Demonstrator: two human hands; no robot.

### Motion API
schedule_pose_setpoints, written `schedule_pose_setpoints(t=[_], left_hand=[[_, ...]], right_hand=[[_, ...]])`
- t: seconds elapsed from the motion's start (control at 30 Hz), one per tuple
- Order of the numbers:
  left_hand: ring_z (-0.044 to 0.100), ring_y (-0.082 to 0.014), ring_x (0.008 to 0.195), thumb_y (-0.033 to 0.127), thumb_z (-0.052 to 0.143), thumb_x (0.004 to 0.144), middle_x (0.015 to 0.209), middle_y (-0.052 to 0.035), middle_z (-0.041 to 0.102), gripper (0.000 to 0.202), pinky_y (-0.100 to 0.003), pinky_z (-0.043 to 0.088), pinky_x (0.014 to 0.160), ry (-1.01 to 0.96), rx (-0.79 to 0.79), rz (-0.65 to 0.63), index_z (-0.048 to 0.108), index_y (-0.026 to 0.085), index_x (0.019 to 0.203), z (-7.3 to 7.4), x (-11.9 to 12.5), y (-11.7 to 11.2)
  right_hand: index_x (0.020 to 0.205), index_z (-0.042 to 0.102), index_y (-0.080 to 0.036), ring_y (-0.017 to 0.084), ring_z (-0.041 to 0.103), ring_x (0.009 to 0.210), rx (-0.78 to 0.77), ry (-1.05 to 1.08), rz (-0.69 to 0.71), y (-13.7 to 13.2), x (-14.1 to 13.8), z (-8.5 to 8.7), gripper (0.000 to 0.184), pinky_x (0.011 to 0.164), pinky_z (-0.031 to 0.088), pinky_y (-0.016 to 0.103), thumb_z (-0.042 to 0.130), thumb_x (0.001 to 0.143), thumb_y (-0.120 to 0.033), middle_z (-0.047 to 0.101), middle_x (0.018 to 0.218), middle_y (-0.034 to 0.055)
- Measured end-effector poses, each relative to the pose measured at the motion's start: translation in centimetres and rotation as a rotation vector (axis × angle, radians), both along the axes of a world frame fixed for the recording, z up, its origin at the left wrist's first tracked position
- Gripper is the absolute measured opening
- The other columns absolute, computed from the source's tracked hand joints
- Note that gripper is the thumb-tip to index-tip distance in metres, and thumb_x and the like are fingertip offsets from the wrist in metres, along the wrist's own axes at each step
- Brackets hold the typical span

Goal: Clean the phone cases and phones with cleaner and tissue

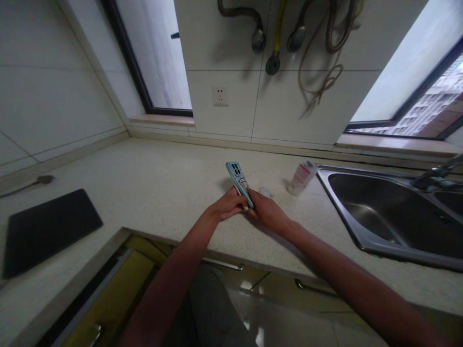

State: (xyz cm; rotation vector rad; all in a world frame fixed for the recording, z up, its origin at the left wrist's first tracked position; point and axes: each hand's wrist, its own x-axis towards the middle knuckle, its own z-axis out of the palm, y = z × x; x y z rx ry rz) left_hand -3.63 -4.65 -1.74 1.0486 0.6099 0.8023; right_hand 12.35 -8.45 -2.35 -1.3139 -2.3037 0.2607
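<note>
Tilted phone [238,183] is gripped between left hand [227,205] and right hand [267,211], both partly closed; bottle [302,178] stands at 2 o'clock on desk [152,166].

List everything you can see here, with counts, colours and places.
phone in patterned case: one, teal, between both hands
squeeze tube: one, white and pink, beside sink
small item: one, white, behind phone
countertop: one, speckled cream, across view
flat board: one, black, on counter at left
double sink: one, steel, in counter at right
wall socket: one, white, on tiled wall
hoses: several, brown and yellow, hanging on wall
windows: two, dark-framed, flanking wall
left grip: one, bare, on phone
right grip: one, bare, on phone
</note>
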Motion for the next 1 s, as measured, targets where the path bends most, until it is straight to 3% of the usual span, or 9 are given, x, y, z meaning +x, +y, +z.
schedule_pose_setpoints(t=[0.43, 0.6, 0.7, 0.8, 0.87, 1.0], left_hand=[[0.062, -0.0128, 0.066, 0.004, 0.06, 0.051, 0.074, 0.0, 0.064, 0.039, -0.03, 0.055, 0.069, -0.027, -0.028, -0.029, 0.051, 0.016, 0.086, 0.0, -0.2, 0.2], [0.066, -0.0202, 0.088, 0.0, 0.055, 0.049, 0.096, -0.0054, 0.068, 0.056, -0.046, 0.056, 0.084, -0.003, -0.116, -0.036, 0.054, 0.017, 0.102, 0.1, -0.8, 0.1], [0.067, -0.0273, 0.096, 0.001, 0.052, 0.047, 0.106, -0.0111, 0.066, 0.063, -0.053, 0.057, 0.081, 0.037, -0.183, -0.066, 0.053, 0.016, 0.108, 0.5, -0.9, 0.0], [0.068, -0.028, 0.088, 0.004, 0.049, 0.043, 0.098, -0.0114, 0.065, 0.062, -0.05, 0.059, 0.072, 0.05, -0.196, -0.05, 0.053, 0.013, 0.104, 0.7, -0.7, -0.1], [0.066, -0.025, 0.083, 0.006, 0.049, 0.042, 0.091, -0.0092, 0.063, 0.055, -0.045, 0.06, 0.07, 0.051, -0.16, -0.012, 0.053, 0.013, 0.096, 0.7, -0.6, 0.0], [0.058, -0.0164, 0.069, 0.017, 0.056, 0.058, 0.078, -0.0037, 0.057, 0.038, -0.032, 0.054, 0.057, 0.136, -0.032, 0.118, 0.053, 0.015, 0.096, 0.3, -0.7, 0.5]], right_hand=[[0.133, 0.045, -0.015, 0.027, 0.067, 0.101, -0.045, -0.085, -0.073, 0.0, -0.6, 0.5, 0.047, 0.083, 0.052, 0.036, 0.059, 0.089, -0.019, 0.064, 0.127, 0.0186], [0.126, 0.057, -0.015, 0.026, 0.067, 0.107, 0.031, -0.099, -0.185, 0.7, 1.4, 2.5, 0.041, 0.093, 0.05, 0.036, 0.054, 0.086, -0.009, 0.068, 0.124, 0.0163], [0.116, 0.066, -0.015, 0.026, 0.069, 0.103, 0.092, -0.047, -0.286, 1.3, 3.6, 3.6, 0.04, 0.092, 0.051, 0.035, 0.05, 0.081, -0.005, 0.073, 0.113, 0.0133], [0.098, 0.069, -0.015, 0.025, 0.073, 0.086, 0.033, 0.124, -0.321, 1.7, 4.8, 3.5, 0.024, 0.081, 0.055, 0.034, 0.051, 0.083, -0.013, 0.076, 0.093, 0.0115], [0.092, 0.067, -0.013, 0.023, 0.073, 0.075, -0.093, 0.366, -0.354, 2.0, 4.9, 3.2, 0.017, 0.073, 0.057, 0.033, 0.052, 0.085, -0.02, 0.076, 0.084, 0.0113], [0.1, 0.06, -0.013, 0.02, 0.073, 0.067, -0.305, 0.973, -0.382, 2.7, 4.6, 2.9, 0.02, 0.064, 0.061, 0.032, 0.056, 0.085, -0.026, 0.074, 0.084, 0.01]])
